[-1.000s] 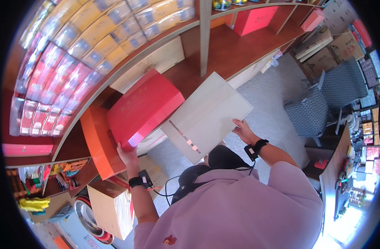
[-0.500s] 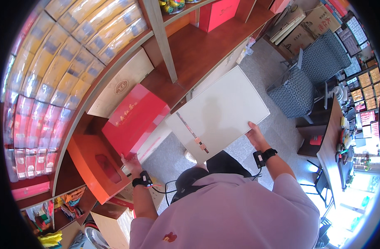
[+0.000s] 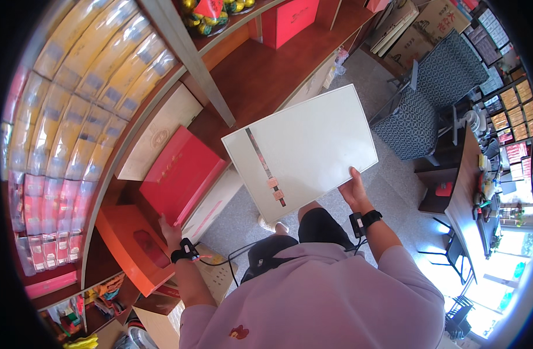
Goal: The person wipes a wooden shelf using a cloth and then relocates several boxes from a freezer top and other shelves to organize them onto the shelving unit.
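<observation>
A large flat white box (image 3: 313,139) with a dark decorated strip near one end is in front of me, tilted. My right hand (image 3: 353,191) is closed on its near right edge, thumb on top and the other fingers mostly hidden. On the left, a glossy red gift box (image 3: 182,171) with gold lettering lies on the shelf, above a pale box (image 3: 211,200). My left hand (image 3: 171,230) is at the red box's near corner, its fingers against the edge and partly hidden. Right beside that hand stands an open-fronted orange box (image 3: 127,244).
A curved wooden shelf (image 3: 266,87) runs along the left, with a post (image 3: 205,75) rising from it. Packed yellow pouches (image 3: 97,75) fill the far left. Patterned chairs (image 3: 409,125) and a desk (image 3: 461,174) stand to the right. Cartons (image 3: 423,41) are at the back.
The white box has swung a little to the left and flattened toward me, with my right hand still on it. My left hand and the red box appear slightly farther left; the view has also shifted.
</observation>
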Demonstrator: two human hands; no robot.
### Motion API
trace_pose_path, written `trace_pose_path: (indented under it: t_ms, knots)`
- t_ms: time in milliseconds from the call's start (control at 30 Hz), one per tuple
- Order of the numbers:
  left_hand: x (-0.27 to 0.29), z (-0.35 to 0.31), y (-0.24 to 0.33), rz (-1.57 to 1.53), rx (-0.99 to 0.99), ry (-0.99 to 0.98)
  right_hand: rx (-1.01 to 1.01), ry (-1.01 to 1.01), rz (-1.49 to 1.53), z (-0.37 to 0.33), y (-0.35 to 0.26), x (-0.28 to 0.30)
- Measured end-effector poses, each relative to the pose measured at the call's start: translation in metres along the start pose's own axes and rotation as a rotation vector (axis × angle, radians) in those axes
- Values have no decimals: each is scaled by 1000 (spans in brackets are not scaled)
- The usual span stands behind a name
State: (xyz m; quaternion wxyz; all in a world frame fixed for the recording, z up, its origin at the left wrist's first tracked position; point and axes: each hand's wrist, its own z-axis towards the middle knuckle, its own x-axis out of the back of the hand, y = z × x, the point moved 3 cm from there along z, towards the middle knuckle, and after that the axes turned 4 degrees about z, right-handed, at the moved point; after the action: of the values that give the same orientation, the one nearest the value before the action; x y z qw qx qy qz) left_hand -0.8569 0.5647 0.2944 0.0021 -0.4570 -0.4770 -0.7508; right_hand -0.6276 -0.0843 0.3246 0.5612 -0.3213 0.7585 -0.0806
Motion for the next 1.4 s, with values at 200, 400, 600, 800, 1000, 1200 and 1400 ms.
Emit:
trace_pose_path:
  t_ms: [200,400,600,800,1000,1200,1400]
  knots:
    - [-33,19,191,-321,-99,553,-5,-65,-46,30,-41,14]
    - [-141,-6,511,-53,-674,-512,-23,-148,-197,57,-110,25]
    - [-225,-22,557,-260,-285,-1050,17,-251,-233,102,-165,20]
    - [-235,-16,611,-34,-423,-613,-46,-175,-237,187,-187,-16]
    - [-259,39,632,344,-545,-308,-122,-117,-573,229,-182,-57]
    - [-277,124,609,654,-478,-236,-229,-144,-551,256,-189,-68]
    - [-315,190,586,585,-421,-220,-173,-199,-589,294,-201,-86]
